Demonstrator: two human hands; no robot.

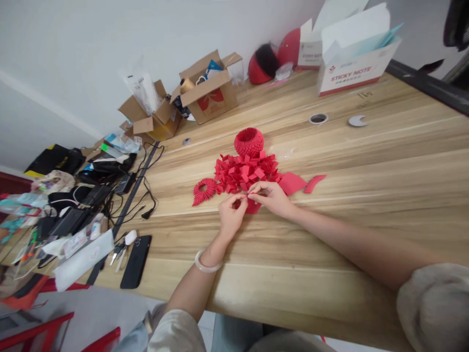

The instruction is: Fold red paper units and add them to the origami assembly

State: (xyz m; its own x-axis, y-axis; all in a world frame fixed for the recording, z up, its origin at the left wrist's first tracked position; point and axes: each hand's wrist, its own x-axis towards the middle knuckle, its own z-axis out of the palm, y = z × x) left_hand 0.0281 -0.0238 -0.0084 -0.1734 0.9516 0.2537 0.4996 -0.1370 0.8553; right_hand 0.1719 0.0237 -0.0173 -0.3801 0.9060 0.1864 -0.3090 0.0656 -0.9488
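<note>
My left hand (233, 209) and my right hand (268, 196) meet over the table, fingertips pinched close together on a small piece of red paper whose folds are mostly hidden by the fingers. Under them lies a flat red paper sheet (252, 207). Just beyond is a pile of folded red paper pieces (244, 173). Behind the pile stands a round red bowl shape (248, 142) built of folded paper. To the left of the pile rests a curled red folded-paper ring (204, 189). On the right are red paper sheets (292, 183) and a short red strip (314, 183).
A black phone (136, 262) and keys (119, 252) lie near the front left edge. Cables (144, 186) and clutter cover the left. Cardboard boxes (208, 93), a red-black cap-like object (263, 64) and a sticky note box (357, 68) stand along the back. A tape roll (318, 119) lies right.
</note>
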